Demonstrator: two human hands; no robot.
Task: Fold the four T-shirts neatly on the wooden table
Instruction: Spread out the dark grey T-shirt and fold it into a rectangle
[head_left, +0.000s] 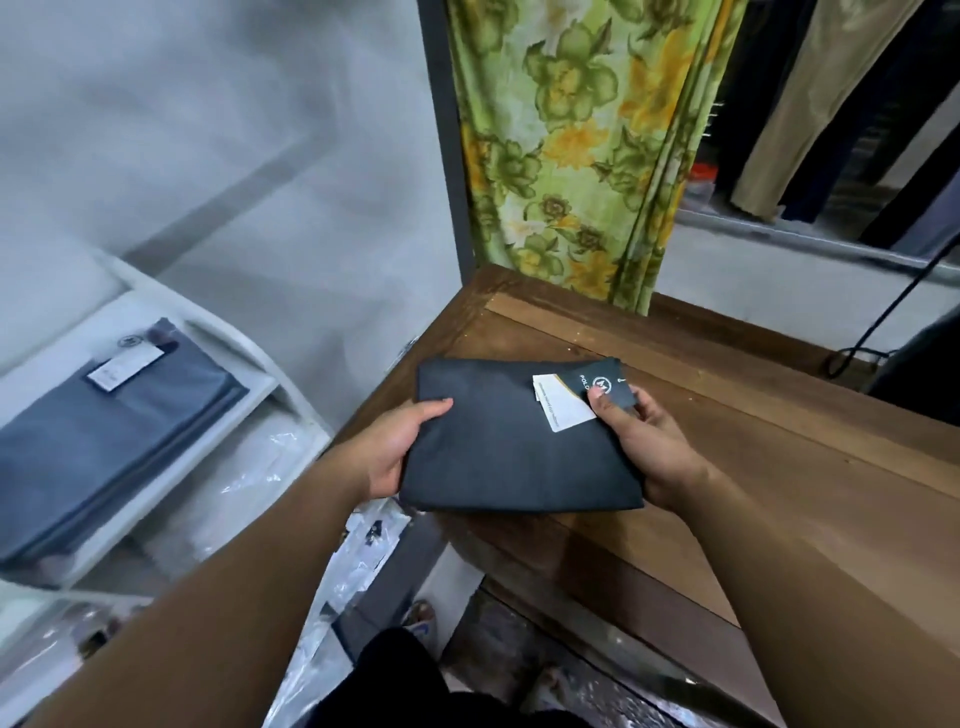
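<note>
one folded dark t-shirt (509, 452), left hand (400, 447) and right hand (647, 441) fingers gripping its sides, two tags (563, 410), one blue shirt (104, 441)

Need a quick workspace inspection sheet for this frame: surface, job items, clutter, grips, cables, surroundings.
Surface: wooden table, brown planks.
Job's things: dark folded T-shirt with a white tag and a dark tag, held over the table's near corner; blue folded T-shirt on the white shelf at left; the other two are not seen.
Clutter: clear plastic bags below the shelf.
Grips: left hand grips the dark shirt's left edge; right hand grips its right edge, thumb on the tags.
Cables: black cable at the table's far right.
Surroundings: floral curtain behind the table; hanging garments at upper right.
</note>
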